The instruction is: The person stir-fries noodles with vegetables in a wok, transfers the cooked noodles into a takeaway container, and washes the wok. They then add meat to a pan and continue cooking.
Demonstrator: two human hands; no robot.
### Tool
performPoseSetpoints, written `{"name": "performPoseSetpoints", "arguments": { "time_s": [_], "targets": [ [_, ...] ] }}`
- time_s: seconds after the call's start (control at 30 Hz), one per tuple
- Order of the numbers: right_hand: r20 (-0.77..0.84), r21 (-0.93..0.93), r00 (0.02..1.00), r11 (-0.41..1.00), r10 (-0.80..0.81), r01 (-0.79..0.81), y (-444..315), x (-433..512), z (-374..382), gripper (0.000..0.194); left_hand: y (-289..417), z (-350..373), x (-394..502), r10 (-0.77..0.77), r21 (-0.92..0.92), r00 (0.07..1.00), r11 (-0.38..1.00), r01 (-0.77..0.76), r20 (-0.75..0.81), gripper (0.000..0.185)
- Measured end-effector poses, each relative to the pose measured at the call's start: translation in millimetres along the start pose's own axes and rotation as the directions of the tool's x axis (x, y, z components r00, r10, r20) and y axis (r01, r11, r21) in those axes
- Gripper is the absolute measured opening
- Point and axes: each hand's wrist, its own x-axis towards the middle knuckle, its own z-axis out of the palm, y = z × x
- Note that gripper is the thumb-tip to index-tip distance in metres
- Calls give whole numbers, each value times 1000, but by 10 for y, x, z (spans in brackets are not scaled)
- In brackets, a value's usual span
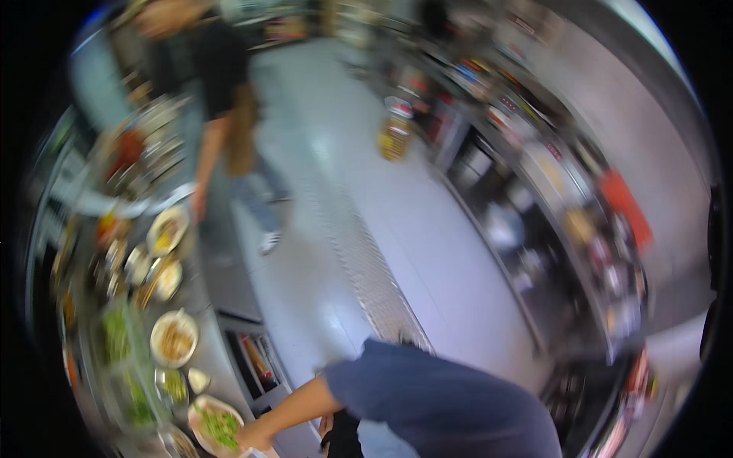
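My right hand (255, 438) reaches down to the left from a navy sleeve. It is at the right rim of a pale bowl (197, 421) of chopped green leaves (220, 426). Blur hides whether the fingers grip that rim or only touch it. A white edge shows just below the hand. Under my right forearm is a small patch of skin, possibly my left hand (325, 426), mostly covered. Above the bowl lie a small white piece (198, 380) and a metal container of green pieces (172, 386). A white bowl of brownish food (174, 340) stands farther up the counter.
Clear bins of greens (117, 332) line the steel counter (215, 338). More bowls (167, 230) stand near a co-worker in black (220, 74). A drain grate (372, 275) crosses the floor. A large oil bottle (395, 134) stands by the opposite shelving (509, 229).
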Motion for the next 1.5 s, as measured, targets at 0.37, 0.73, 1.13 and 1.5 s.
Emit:
{"name": "performPoseSetpoints", "arguments": {
  "time_s": [0.37, 0.73, 1.13, 1.5],
  "targets": [
    [-663, 151, -363, 592, 655, 792, -2327, -7987, 707, 46, 1908, 1773, 1071, -122, 317, 841, 947, -61, 528, 50],
    [309, 951, -626, -220, 716, 217, -1379, -7421, 3913, 47, 4779, 4683, 755, -55, 292, 392, 762, -578, 918, 51],
    [-680, 719, -665, -105, -309, -687, -3068, -13022, -2148, 68, 10739, 8041, 85, 257, -244, 86, 960, -140, 963, 68],
    [-986, 156, -160, -69, 56, -985, -2535, -15577, -3922, 31, 10870, 9329, -538, -165, 169, -113, 985, 29, 980, 32]
  ]
}}
